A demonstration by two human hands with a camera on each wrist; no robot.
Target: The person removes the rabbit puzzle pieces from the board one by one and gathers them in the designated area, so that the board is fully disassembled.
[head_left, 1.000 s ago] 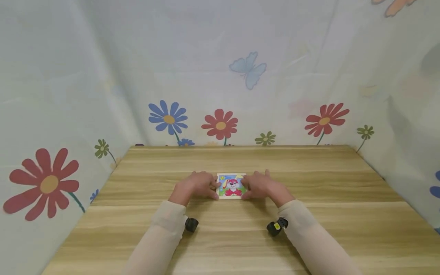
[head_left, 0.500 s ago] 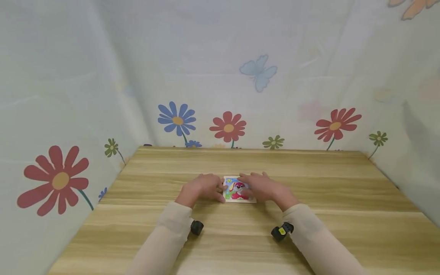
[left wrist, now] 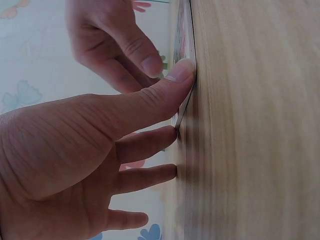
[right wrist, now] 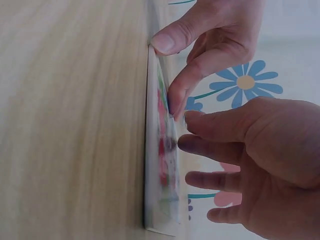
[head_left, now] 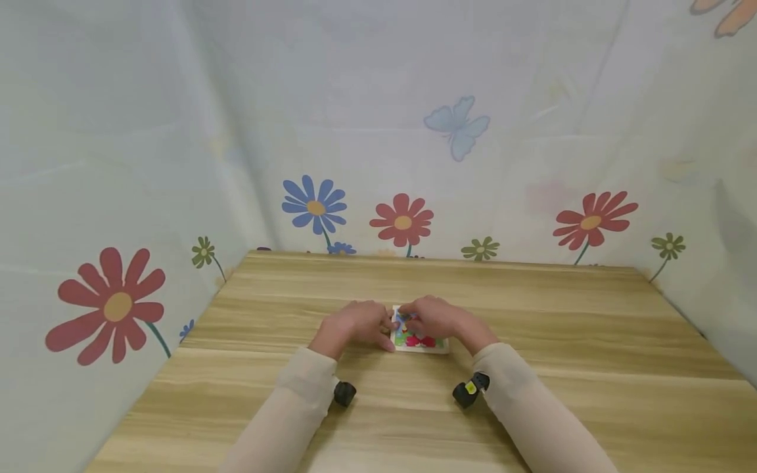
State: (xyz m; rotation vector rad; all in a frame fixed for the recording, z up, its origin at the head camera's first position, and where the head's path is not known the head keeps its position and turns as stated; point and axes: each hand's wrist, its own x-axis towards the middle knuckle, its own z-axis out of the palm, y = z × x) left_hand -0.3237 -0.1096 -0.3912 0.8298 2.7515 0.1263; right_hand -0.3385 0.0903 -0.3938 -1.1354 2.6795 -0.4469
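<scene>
A small flat picture board (head_left: 421,350) with a white border and a cartoon long-eared animal lies on the wooden table; the right hand covers much of its face in the head view. At its left side, my left hand (head_left: 362,323) holds the corner and edge between thumb and index finger, while the other fingertips rest on the table. Over the board, my right hand (head_left: 439,317) reaches with fairly straight fingers. In the right wrist view its index fingertip meets the picture board (right wrist: 162,165), and the thumb tip stays off the surface.
Wood-grain tabletop (head_left: 378,420) surrounds the board. A pale curtain (head_left: 355,118) printed with flowers and butterflies stands behind and on both sides. Each wrist carries a small black camera, such as the left camera (head_left: 345,393).
My right hand has moved from the board's right edge leftward over the picture, covering more of it. The left hand stays at the left edge. The head view has shifted slightly.
</scene>
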